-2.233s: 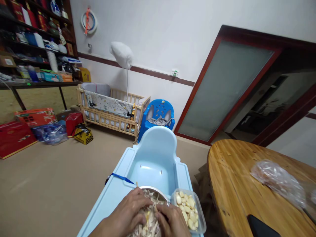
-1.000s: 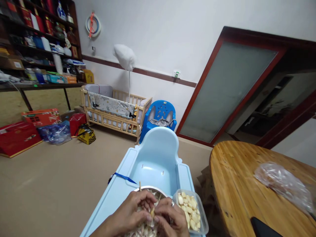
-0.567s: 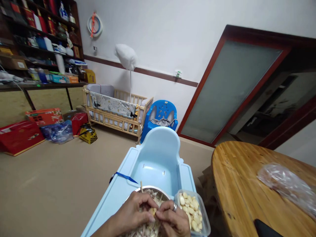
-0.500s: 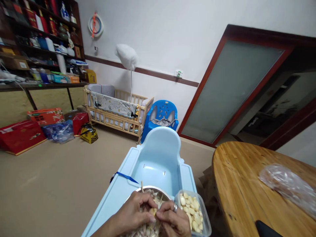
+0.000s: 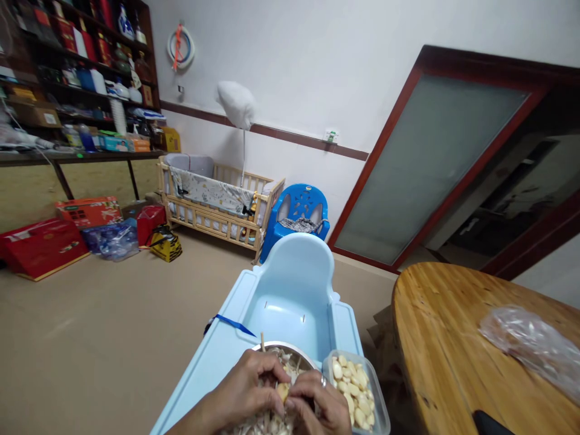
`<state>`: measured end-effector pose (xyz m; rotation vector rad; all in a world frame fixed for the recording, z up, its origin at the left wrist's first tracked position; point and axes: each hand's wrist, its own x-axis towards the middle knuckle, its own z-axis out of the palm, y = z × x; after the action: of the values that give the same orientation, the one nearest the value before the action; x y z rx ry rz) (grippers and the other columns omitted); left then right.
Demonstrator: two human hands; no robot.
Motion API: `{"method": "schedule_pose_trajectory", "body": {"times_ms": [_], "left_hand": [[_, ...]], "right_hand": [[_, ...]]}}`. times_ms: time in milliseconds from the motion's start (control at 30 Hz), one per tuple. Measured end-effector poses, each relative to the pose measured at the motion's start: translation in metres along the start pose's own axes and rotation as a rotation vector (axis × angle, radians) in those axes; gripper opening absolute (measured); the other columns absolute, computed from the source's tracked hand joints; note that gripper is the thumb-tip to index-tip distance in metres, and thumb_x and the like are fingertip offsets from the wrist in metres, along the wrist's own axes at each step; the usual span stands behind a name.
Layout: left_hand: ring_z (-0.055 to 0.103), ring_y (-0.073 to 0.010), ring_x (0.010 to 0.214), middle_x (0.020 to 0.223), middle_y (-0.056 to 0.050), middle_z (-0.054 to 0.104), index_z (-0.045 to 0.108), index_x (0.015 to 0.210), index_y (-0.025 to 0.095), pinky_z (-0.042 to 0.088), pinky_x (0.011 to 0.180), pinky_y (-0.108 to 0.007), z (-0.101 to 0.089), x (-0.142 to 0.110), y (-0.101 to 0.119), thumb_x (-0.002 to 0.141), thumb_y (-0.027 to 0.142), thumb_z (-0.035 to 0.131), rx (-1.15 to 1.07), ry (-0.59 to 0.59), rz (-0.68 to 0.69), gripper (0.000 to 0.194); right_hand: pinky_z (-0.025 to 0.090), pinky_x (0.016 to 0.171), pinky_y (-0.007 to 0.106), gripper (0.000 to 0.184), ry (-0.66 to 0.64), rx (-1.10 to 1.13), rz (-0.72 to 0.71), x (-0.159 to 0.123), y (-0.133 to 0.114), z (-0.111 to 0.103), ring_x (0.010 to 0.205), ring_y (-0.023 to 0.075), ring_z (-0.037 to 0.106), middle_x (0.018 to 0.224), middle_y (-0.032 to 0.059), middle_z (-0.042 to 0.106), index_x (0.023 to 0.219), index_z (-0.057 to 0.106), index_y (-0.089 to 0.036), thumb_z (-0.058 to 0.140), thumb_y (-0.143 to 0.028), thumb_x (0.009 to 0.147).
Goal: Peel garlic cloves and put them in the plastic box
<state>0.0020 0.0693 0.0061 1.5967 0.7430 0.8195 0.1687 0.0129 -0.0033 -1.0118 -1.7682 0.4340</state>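
Note:
A garlic clove (image 5: pixel 283 391) is pinched between the fingertips of my left hand (image 5: pixel 254 383) and my right hand (image 5: pixel 321 400), which wears a ring. Both hands are closed over a metal bowl (image 5: pixel 290 347) of garlic skins and stalks (image 5: pixel 267 423). To the right of my right hand, a clear plastic box (image 5: pixel 380 403) holds many peeled garlic cloves (image 5: pixel 356 389). Bowl and box rest on a light blue child's high chair (image 5: pixel 296 260), whose seat back rises beyond them.
A round wooden table (image 5: pixel 435 326) stands on the right, with a crumpled plastic bag (image 5: pixel 530 338) and a dark object (image 5: pixel 492 423) on it. Farther off are a blue chair (image 5: pixel 301 205) and a wooden crib (image 5: pixel 212 223). Red bags (image 5: pixel 45 248) lie on the floor at left.
The view has shifted slightly. My fingers have moved a little around the garlic clove, and more of its yellowish surface shows between them.

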Motion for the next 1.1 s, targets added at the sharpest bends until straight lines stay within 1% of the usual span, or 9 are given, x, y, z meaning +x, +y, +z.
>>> {"method": "schedule_pose_trajectory", "body": {"times_ms": [133, 267, 367, 500, 633, 700, 833, 967, 1100], "left_hand": [[0.043, -0.0077, 0.048, 0.053, 0.006, 0.057, 0.071, 0.064, 0.013, 0.033, 0.046, -0.015, 0.0006, 0.0006, -0.0016, 0.046, 0.003, 0.079, -0.004, 0.015, 0.017, 0.022], [0.047, -0.0086, 0.05, 0.054, 0.005, 0.06, 0.071, 0.062, 0.013, 0.034, 0.047, -0.015, 0.0012, 0.0005, -0.0018, 0.043, 0.0, 0.081, 0.039, 0.039, 0.054, 0.026], [0.05, -0.0097, 0.051, 0.054, 0.004, 0.061, 0.072, 0.062, 0.013, 0.035, 0.048, -0.016, 0.0014, 0.0002, -0.0016, 0.041, -0.001, 0.082, 0.064, 0.049, 0.07, 0.027], [0.049, -0.0098, 0.05, 0.055, 0.003, 0.061, 0.072, 0.061, 0.012, 0.035, 0.048, -0.016, 0.0019, 0.0001, -0.0011, 0.043, 0.002, 0.082, 0.08, 0.044, 0.064, 0.023], [0.049, -0.01, 0.05, 0.054, 0.003, 0.06, 0.071, 0.061, 0.012, 0.035, 0.048, -0.017, 0.0028, 0.0002, -0.001, 0.042, 0.004, 0.083, 0.065, 0.039, 0.066, 0.023], [0.049, -0.0103, 0.051, 0.054, 0.003, 0.06, 0.071, 0.061, 0.012, 0.035, 0.049, -0.017, 0.0032, 0.0001, -0.0003, 0.042, 0.003, 0.082, 0.034, 0.041, 0.052, 0.023], [0.05, -0.0113, 0.054, 0.054, 0.003, 0.059, 0.071, 0.065, 0.013, 0.035, 0.052, -0.018, 0.0023, 0.0002, 0.0036, 0.05, 0.004, 0.073, -0.098, 0.032, 0.009, 0.017], [0.05, -0.0117, 0.057, 0.06, 0.003, 0.061, 0.069, 0.068, 0.014, 0.036, 0.053, -0.019, -0.0005, 0.0008, 0.0061, 0.054, 0.009, 0.067, -0.296, 0.014, -0.04, 0.015], [0.052, -0.0121, 0.059, 0.064, 0.002, 0.062, 0.068, 0.071, 0.014, 0.036, 0.055, -0.02, -0.0021, 0.001, 0.0044, 0.054, 0.007, 0.064, -0.372, -0.027, -0.028, 0.019]], "right_hand": [[0.048, 0.058, 0.021, 0.015, 0.003, -0.003, 0.024, -0.0009, -0.0005, 0.0, 0.062, 0.0147, 0.062, 0.069, 0.0016, 0.064, 0.078, 0.065, -0.02, 0.061, -0.007, 0.074], [0.047, 0.056, 0.021, 0.015, 0.007, 0.018, 0.036, -0.0004, -0.0008, -0.0003, 0.06, 0.0143, 0.061, 0.067, 0.0009, 0.064, 0.077, 0.066, -0.021, 0.061, -0.007, 0.073], [0.046, 0.054, 0.021, 0.012, 0.008, 0.027, 0.079, 0.001, -0.0015, -0.0007, 0.058, 0.0146, 0.06, 0.065, 0.0006, 0.063, 0.073, 0.066, -0.02, 0.063, -0.009, 0.07], [0.044, 0.053, 0.022, 0.006, -0.022, 0.035, 0.134, 0.0019, -0.0021, -0.001, 0.057, 0.0151, 0.058, 0.062, 0.0007, 0.061, 0.069, 0.064, -0.019, 0.064, -0.013, 0.07], [0.042, 0.053, 0.023, 0.008, -0.047, 0.045, 0.126, 0.0006, -0.0026, 0.0005, 0.056, 0.0153, 0.057, 0.06, 0.0002, 0.059, 0.065, 0.062, -0.019, 0.06, -0.017, 0.073], [0.042, 0.054, 0.023, 0.011, -0.034, 0.048, 0.117, 0.0, -0.0035, 0.0018, 0.057, 0.0152, 0.056, 0.06, 0.0, 0.058, 0.065, 0.061, -0.019, 0.058, -0.018, 0.075], [0.043, 0.053, 0.023, 0.012, 0.011, 0.061, 0.073, 0.0007, -0.0054, 0.0032, 0.056, 0.0148, 0.055, 0.061, -0.0005, 0.057, 0.065, 0.06, -0.02, 0.056, -0.02, 0.076], [0.044, 0.053, 0.023, 0.014, -0.026, 0.055, 0.027, 0.0021, -0.0054, 0.0013, 0.056, 0.0151, 0.056, 0.06, -0.0002, 0.057, 0.064, 0.06, -0.02, 0.055, -0.022, 0.077], [0.045, 0.054, 0.024, 0.019, -0.064, 0.066, 0.046, 0.002, -0.0047, -0.0001, 0.057, 0.0157, 0.057, 0.06, 0.0004, 0.058, 0.064, 0.06, -0.021, 0.054, -0.03, 0.08]]}}
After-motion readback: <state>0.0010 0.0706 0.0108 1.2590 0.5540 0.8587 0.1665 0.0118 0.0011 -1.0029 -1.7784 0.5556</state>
